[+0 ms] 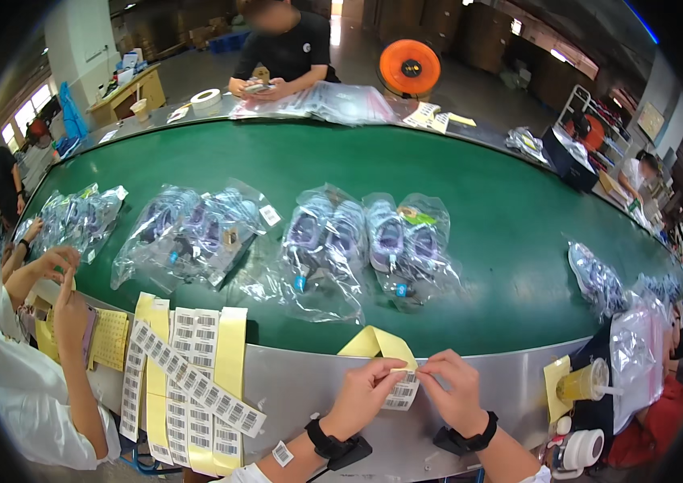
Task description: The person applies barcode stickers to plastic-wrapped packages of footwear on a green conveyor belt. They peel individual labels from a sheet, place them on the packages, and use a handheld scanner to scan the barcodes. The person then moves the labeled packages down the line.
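Close to the metal table edge, my left hand (364, 394) pinches one side of a strip of barcode labels (400, 393). On the strip's other side my right hand (453, 390) has its fingers closed at the top corner. The strip's yellow backing (379, 344) curls up and away over the edge of the green belt. Beyond my hands lie pairs of blue-purple shoes in clear plastic bags, one pair (325, 229) straight ahead and another pair (403, 237) beside it. A small white label (282, 453) sticks to my left forearm.
Sheets of barcode labels (192, 354) hang over the edge at left, near a co-worker's hand (60, 262). More bagged shoes (196, 225) lie on the green belt (494, 217). A cup of yellow drink (583, 381) stands at right. Across, a person handles something by stacked plastic bags (325, 103).
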The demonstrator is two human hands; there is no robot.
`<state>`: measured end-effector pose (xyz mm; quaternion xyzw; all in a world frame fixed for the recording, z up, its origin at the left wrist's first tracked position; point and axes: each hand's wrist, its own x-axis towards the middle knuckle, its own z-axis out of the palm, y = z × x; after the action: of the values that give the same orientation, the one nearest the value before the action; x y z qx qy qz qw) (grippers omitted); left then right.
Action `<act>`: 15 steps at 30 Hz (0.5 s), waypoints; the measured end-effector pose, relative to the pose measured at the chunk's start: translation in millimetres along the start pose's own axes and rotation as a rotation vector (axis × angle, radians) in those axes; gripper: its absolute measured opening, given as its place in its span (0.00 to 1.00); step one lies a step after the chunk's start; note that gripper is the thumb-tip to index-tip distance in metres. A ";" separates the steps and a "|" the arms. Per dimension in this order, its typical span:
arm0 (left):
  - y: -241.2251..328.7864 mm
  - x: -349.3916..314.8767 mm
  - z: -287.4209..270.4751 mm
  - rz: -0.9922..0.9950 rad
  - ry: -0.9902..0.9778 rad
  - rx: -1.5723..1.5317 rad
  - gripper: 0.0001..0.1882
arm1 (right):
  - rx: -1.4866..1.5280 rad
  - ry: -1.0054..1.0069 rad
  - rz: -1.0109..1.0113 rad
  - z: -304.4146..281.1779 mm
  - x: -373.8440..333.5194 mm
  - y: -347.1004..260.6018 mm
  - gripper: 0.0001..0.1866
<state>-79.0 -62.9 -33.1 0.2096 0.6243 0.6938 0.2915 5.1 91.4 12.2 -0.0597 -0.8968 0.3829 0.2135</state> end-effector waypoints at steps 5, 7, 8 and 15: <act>-7.6 1.5 8.1 -0.097 -0.124 -0.105 0.26 | -0.156 0.031 -0.188 -1.3 2.6 -3.0 0.05; -12.2 3.4 6.4 -0.148 -0.127 -0.083 0.28 | -0.139 0.010 -0.259 -7.0 0.4 -5.9 0.05; -15.9 3.5 2.9 -0.165 -0.106 -0.059 0.29 | -0.082 0.014 -0.215 -13.7 3.7 -9.3 0.04; -25.3 13.8 7.0 -0.129 0.003 -0.041 0.27 | 0.416 0.172 0.132 -76.2 181.9 85.8 0.04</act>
<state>-81.1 -47.2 -58.2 0.1619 0.6226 0.6865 0.3390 -131.1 251.1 59.3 -0.1054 -0.7712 0.5662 0.2713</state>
